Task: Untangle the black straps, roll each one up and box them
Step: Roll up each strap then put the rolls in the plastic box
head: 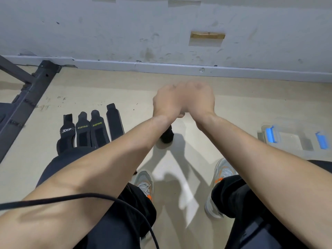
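Observation:
My left hand [165, 101] and my right hand [199, 99] are pressed together in front of me above the floor. Both are blurred, with their backs toward me and the fingers curled out of sight. A black strap [167, 135] hangs just under my left wrist, and its upper part is hidden behind the hands. Several black straps [91, 132] lie flat side by side on the floor to the left; some carry XUEYING lettering and one an XTEP logo. A clear plastic box with blue latches [291, 139] stands open on the floor to the right.
A dark metal frame [27, 103] runs diagonally at the far left. A grey wall and baseboard [179, 68] close off the floor ahead. My knees and grey-orange shoes [145, 182] sit below the hands. A black cable [89, 196] crosses my left forearm.

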{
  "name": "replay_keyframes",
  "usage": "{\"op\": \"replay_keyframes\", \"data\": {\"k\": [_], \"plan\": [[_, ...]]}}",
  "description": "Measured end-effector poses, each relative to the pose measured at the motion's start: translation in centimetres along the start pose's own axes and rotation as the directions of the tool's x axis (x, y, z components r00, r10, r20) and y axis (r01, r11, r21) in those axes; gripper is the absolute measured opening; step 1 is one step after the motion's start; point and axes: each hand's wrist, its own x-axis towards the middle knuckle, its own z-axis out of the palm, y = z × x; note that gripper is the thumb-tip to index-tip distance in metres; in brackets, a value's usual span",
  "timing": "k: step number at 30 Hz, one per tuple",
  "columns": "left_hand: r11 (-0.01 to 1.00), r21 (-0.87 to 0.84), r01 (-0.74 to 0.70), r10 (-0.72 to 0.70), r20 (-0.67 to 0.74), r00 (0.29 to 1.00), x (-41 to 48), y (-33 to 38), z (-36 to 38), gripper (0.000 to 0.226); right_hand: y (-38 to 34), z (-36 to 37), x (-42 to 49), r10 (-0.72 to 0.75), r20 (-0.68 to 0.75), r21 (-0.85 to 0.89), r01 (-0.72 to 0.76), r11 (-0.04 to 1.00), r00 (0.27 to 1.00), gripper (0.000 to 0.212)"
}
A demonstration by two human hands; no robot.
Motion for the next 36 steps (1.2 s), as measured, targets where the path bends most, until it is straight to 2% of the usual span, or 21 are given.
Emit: {"op": "replay_keyframes", "data": {"k": [2,4,6,7,11,13,16,18,19,22,25,28,30,33,36], "plan": [[0.998,0.007,0.059,-0.059,0.008,0.998,0.1,-0.7,-0.2,0.028,0.9,0.0,0.0,0.032,0.073,-0.023,-0.030,0.999,0.997,0.027],[0.992,0.005,0.127,-0.127,0.015,0.992,0.5,-1.9,-0.3,0.032,1.9,-0.2,0.3,0.098,0.227,0.021,-0.105,0.994,0.969,0.042],[0.983,0.001,0.185,-0.185,0.017,0.983,1.0,-3.3,-0.3,0.034,3.2,-0.8,0.7,0.157,0.406,0.107,-0.217,0.970,0.900,0.064],[0.978,0.005,0.209,-0.209,0.021,0.978,1.4,-4.1,-0.2,0.035,4.1,-1.1,1.0,0.172,0.471,0.125,-0.259,0.958,0.865,0.063],[0.946,0.022,0.322,-0.323,0.080,0.943,3.3,-8.1,0.3,0.040,8.3,-2.2,2.4,0.226,0.622,0.052,-0.328,0.943,0.750,0.012],[0.924,0.003,0.382,-0.379,0.133,0.916,4.4,-10.4,0.7,0.042,10.6,-2.3,3.4,0.271,0.644,0.000,-0.354,0.935,0.715,0.010],[0.864,-0.033,0.503,-0.492,0.161,0.856,6.2,-14.1,1.6,0.052,14.0,-1.6,5.0,0.350,0.605,-0.118,-0.354,0.928,0.715,0.018],[0.811,-0.018,0.584,-0.578,0.124,0.806,7.7,-16.8,2.3,0.055,16.3,-0.9,5.9,0.401,0.520,-0.185,-0.360,0.915,0.754,0.021],[0.799,-0.006,0.602,-0.598,0.101,0.795,8.4,-18.2,2.8,0.049,17.6,-0.6,6.4,0.433,0.449,-0.208,-0.380,0.901,0.781,0.025],[0.818,0.061,0.572,-0.575,0.051,0.816,9.5,-21.7,4.3,0.023,22.1,0.3,8.3,0.502,0.232,-0.294,-0.432,0.853,0.833,0.040],[0.831,0.042,0.555,-0.557,0.071,0.828,10.0,-24.4,6.3,0.028,25.6,1.5,9.8,0.528,0.110,-0.383,-0.454,0.804,0.842,0.044],[0.808,-0.034,0.588,-0.579,0.142,0.803,10.8,-26.2,8.1,0.033,27.6,3.4,11.0,0.531,0.045,-0.480,-0.448,0.754,0.846,0.041],[0.795,-0.063,0.603,-0.592,0.136,0.795,11.3,-27.0,8.6,0.035,28.3,4.3,11.4,0.522,0.027,-0.513,-0.436,0.740,0.853,0.042],[0.788,-0.043,0.614,-0.604,0.135,0.785,12.2,-28.0,8.7,0.036,29.4,5.5,12.1,0.551,0.024,-0.515,-0.462,0.722,0.834,0.044],[0.773,-0.074,0.631,-0.613,0.174,0.771,12.1,-27.9,8.3,0.028,29.5,5.7,12.0,0.582,0.026,-0.507,-0.492,0.708,0.813,0.044]]}}
